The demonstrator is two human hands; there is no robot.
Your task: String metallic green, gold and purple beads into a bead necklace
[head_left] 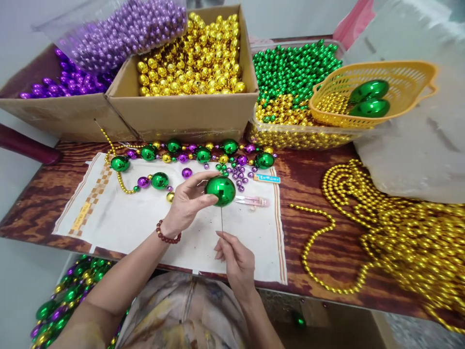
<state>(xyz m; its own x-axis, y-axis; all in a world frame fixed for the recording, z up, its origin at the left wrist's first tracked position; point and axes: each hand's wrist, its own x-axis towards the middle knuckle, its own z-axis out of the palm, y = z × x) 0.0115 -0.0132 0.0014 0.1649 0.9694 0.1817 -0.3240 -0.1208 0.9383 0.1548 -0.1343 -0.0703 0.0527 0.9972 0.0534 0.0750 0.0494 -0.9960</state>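
Above the white cloth [181,228], my left hand [187,203] grips a large shiny green bead [222,190] between thumb and fingers. My right hand [236,259] pinches a long thin needle [222,220], which stands upright with its upper end at the underside of the bead. Whether its tip is inside the bead is hidden. Just beyond the hands lies a strand of green, purple and gold beads [202,155]. Small loose purple beads [240,175] and pink-handled snips [254,200] rest to the right of the green bead.
Behind the cloth stand a box of gold beads [196,58], a box of purple beads [76,72] and a tub of green and gold beads [298,72]. A yellow basket [410,77] sits on the tub. Gold bead strings [410,247] cover the table's right side.
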